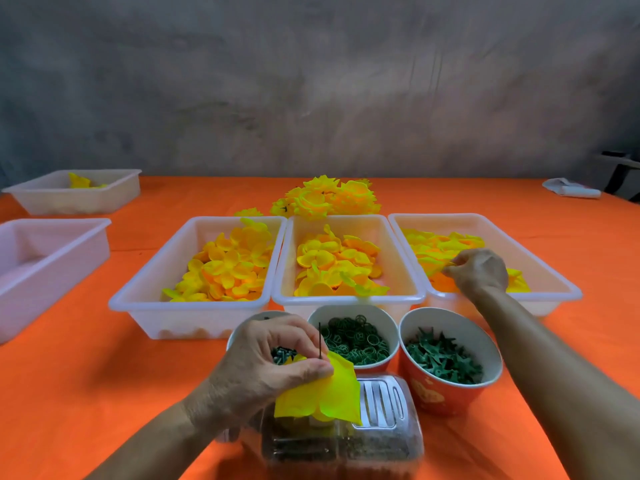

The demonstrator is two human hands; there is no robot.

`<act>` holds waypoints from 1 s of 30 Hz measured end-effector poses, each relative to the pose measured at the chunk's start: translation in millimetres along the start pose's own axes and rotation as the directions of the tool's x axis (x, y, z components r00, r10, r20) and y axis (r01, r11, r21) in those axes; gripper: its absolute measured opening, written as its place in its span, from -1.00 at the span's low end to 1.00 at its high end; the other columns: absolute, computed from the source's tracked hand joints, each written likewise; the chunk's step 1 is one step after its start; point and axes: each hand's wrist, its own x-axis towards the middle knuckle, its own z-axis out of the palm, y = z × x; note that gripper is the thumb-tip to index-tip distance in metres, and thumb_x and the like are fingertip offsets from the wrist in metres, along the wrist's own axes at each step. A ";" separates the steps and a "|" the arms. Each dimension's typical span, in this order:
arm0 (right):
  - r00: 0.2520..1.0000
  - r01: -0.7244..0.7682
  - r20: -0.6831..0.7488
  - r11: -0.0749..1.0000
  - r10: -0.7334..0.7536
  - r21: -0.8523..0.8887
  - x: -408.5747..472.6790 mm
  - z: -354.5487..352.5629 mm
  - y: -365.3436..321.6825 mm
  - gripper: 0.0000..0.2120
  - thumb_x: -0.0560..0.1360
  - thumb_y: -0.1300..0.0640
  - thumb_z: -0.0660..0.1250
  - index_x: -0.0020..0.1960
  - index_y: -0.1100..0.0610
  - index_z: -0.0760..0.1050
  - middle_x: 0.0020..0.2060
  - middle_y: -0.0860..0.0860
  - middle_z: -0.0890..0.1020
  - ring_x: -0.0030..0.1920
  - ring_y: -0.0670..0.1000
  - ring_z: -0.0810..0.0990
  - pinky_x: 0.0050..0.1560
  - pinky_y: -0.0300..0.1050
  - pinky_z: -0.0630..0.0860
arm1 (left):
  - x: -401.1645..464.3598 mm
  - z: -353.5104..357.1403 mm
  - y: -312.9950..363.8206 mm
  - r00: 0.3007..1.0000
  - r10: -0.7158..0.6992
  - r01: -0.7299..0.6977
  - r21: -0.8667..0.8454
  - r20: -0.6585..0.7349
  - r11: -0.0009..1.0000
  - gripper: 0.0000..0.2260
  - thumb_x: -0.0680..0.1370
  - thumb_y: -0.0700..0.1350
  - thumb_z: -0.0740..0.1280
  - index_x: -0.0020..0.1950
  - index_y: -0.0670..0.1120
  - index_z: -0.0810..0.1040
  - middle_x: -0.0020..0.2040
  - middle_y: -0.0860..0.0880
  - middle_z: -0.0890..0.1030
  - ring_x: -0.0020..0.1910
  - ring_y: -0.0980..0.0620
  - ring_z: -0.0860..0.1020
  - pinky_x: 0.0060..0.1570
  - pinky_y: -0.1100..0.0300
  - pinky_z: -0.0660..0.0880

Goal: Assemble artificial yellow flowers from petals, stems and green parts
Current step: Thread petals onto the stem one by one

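Your left hand [273,358] pinches an upright stem [319,341] with petals [329,393]; your right hand [479,271], far right, pinches a petal in the tray [554,271].

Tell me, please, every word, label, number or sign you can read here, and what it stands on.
No text is readable.
Red paper cup holding green star parts: yellow print on its side, too blurred to read.
White trays, clear plastic box: no markings visible.
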 end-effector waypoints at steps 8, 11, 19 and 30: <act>0.988 0.124 0.096 0.991 -0.119 -0.047 -8.8 6.5 1.9 -0.88 0.40 0.10 0.47 -0.20 0.13 0.58 -0.06 0.17 0.65 0.00 0.16 0.57 -0.12 -0.12 0.36 | 0.3 -0.2 -1.2 1.000 0.013 -0.013 -0.011 0.005 1.000 -0.90 0.29 0.04 0.49 -0.40 0.10 0.61 -0.25 0.02 0.64 -0.17 0.00 0.62 -0.08 0.18 0.52; 0.991 0.125 0.060 0.991 -0.122 -0.046 -9.9 10.8 0.8 -0.88 0.44 0.16 0.43 -0.11 0.22 0.62 -0.01 0.20 0.65 0.04 0.19 0.57 -0.06 -0.10 0.40 | 1.2 -0.6 -2.8 1.000 0.010 -0.010 -0.019 0.013 1.000 -0.89 0.29 0.04 0.48 -0.39 0.07 0.62 -0.26 0.04 0.64 -0.17 0.01 0.61 -0.07 0.20 0.51; 0.982 0.054 0.191 0.961 -0.002 -0.270 -8.3 10.1 -10.9 -0.77 0.44 0.22 0.35 0.09 0.22 0.57 0.11 0.20 0.59 0.12 0.20 0.55 -0.09 -0.09 0.40 | 1.7 -0.1 -7.2 1.000 0.014 -0.014 -0.019 -0.003 1.000 -0.89 0.29 0.06 0.48 -0.39 0.09 0.62 -0.25 0.00 0.64 -0.15 -0.02 0.61 -0.08 0.15 0.52; 0.999 0.036 -0.013 0.986 -0.035 0.160 0.5 16.2 3.2 -0.66 0.45 0.06 0.43 0.13 0.26 0.59 0.21 0.20 0.56 0.20 0.16 0.52 0.08 -0.07 0.40 | 2.6 0.2 -8.9 0.999 0.029 -0.029 -0.022 -0.017 0.999 -0.83 0.27 0.07 0.48 -0.41 0.00 0.63 -0.27 0.04 0.64 -0.20 0.05 0.61 -0.13 0.30 0.49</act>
